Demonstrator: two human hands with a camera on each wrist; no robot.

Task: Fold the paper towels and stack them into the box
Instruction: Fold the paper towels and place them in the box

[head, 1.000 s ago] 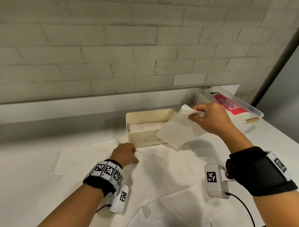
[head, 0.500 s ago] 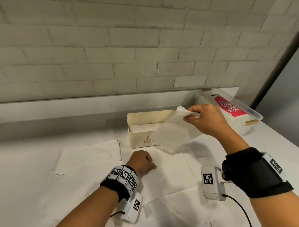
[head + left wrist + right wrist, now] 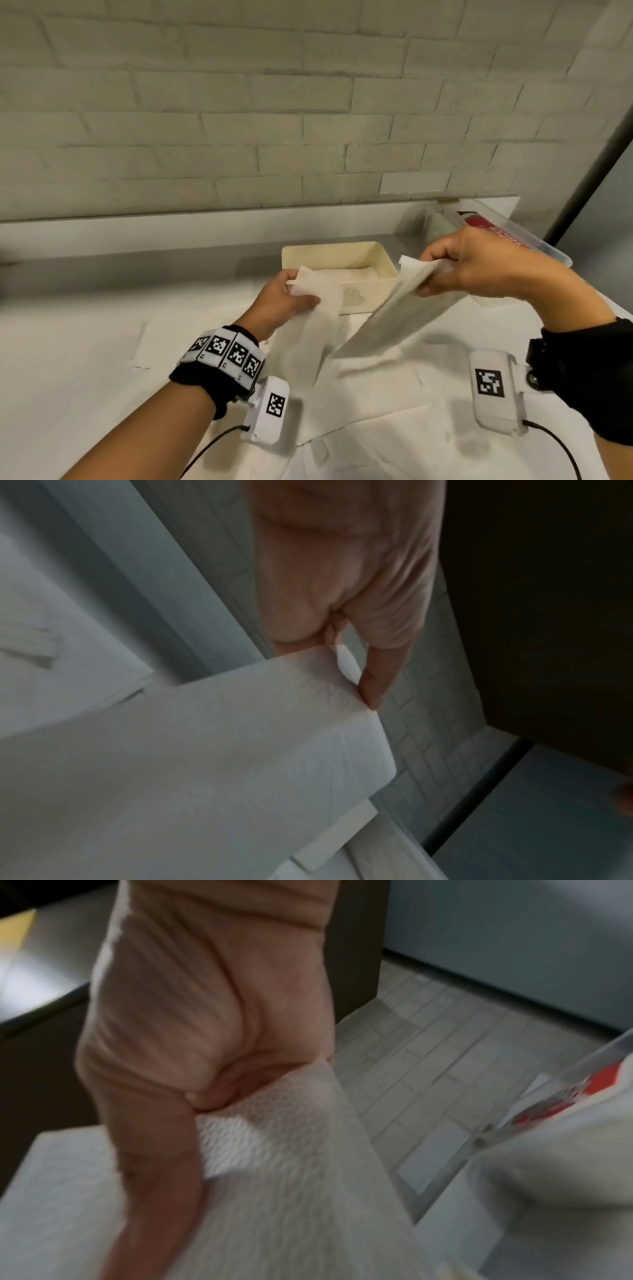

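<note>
Since 0.5 s ago the left hand (image 3: 284, 305) has come up off the tabletop (image 3: 68, 342) & now shares the paper towel (image 3: 342, 329) w/ the right hand (image 3: 479, 267); before, only the right held it. L to R: bare tabletop at far left gives free room, then loose flat towels (image 3: 164, 339) lie spread w/ ragged front edges. Left grip: thumb over, fingers under one upper corner of the towel, pinching it. The towel sags between the hands in a V, its low point near the sheets below; can't tell if it touches them. It's white, thin, embossed, looks doubled at the right end. Behind the gap between the hands sits the cream box (image 3: 342, 253), open-topped, w/ a dotted patch on its front wall; folded towels seem to lie inside, partly hidden. Right grip: fingers curled round the other upper corner, above the box's right rim. Far right, a clear container (image 3: 548, 246) w/ a red-labelled pack, close to the tabletop's right edge. Left wrist view shows the fingertip (image 3: 371, 691) at the towel's edge, which the head view hides; right wrist view, blurred, shows the embossing (image 3: 274, 1115).
</note>
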